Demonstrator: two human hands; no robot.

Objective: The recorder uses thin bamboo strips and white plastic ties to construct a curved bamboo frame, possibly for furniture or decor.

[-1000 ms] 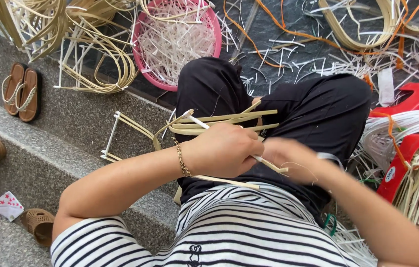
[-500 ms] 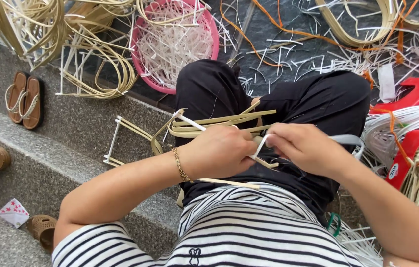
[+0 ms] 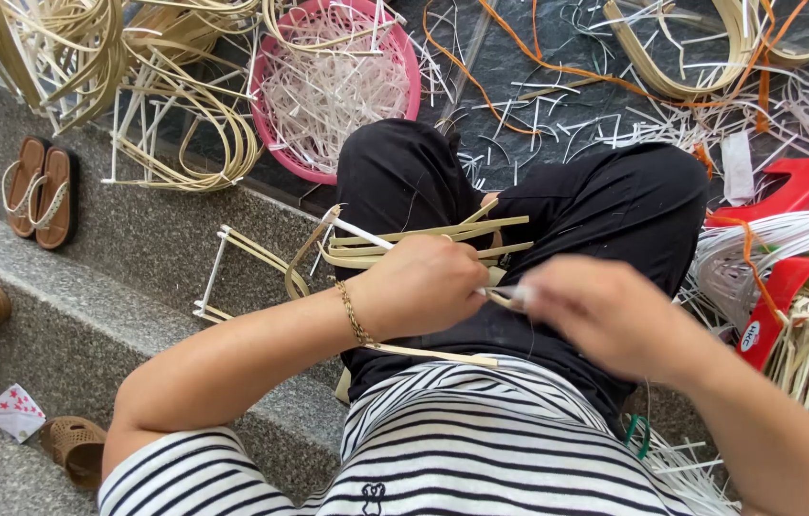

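I sit on a stone step with black trousers and a striped shirt. My left hand (image 3: 421, 287), with a thin bracelet at the wrist, is closed around a bundle of flat pale cane strips (image 3: 414, 244) that fan out over my lap. My right hand (image 3: 603, 311) is blurred just to the right of it, with its fingers pinched on a thin strip end (image 3: 505, 294) between the two hands. A longer strip (image 3: 433, 354) trails under my left wrist.
A pink plastic basket (image 3: 282, 153) of white offcuts stands ahead. Coils of cane (image 3: 184, 124) lie at upper left, sandals (image 3: 41, 191) on the steps at left, a red stool (image 3: 806, 191) with white strips at right. Scraps and orange strips litter the dark floor.
My right hand moved from close against the left out to the right and has come back toward the left hand, pulling on a strip. The left hand has stayed on the bundle.
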